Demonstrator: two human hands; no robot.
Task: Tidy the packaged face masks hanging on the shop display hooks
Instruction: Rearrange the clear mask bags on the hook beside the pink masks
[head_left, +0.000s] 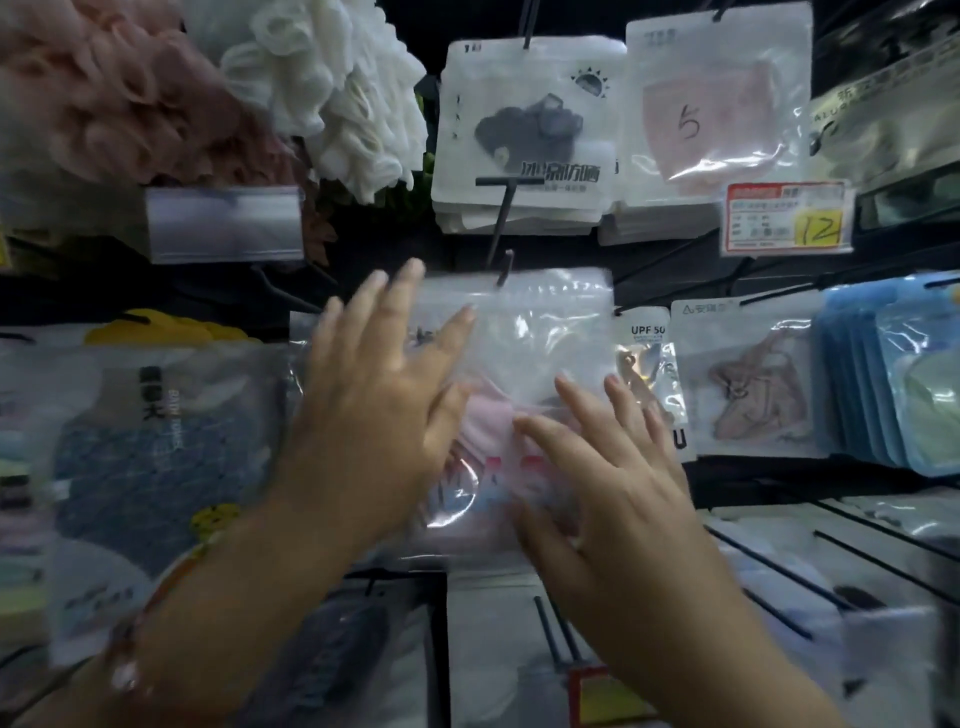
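Mask packet (524, 332), clear, pink mask inside: centre, hanging on black hook (503, 270). Left hand (374, 395) and right hand (597, 478) flat against it, fingers straight, clasping nothing. Above: white packets (530, 135), yellow price tag (787, 218). Right: blue packets (883, 384). Left: blue-patterned packet (145, 467).

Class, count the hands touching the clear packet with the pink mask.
2: left hand lies flat on the clear packet, left side; right hand lower right.
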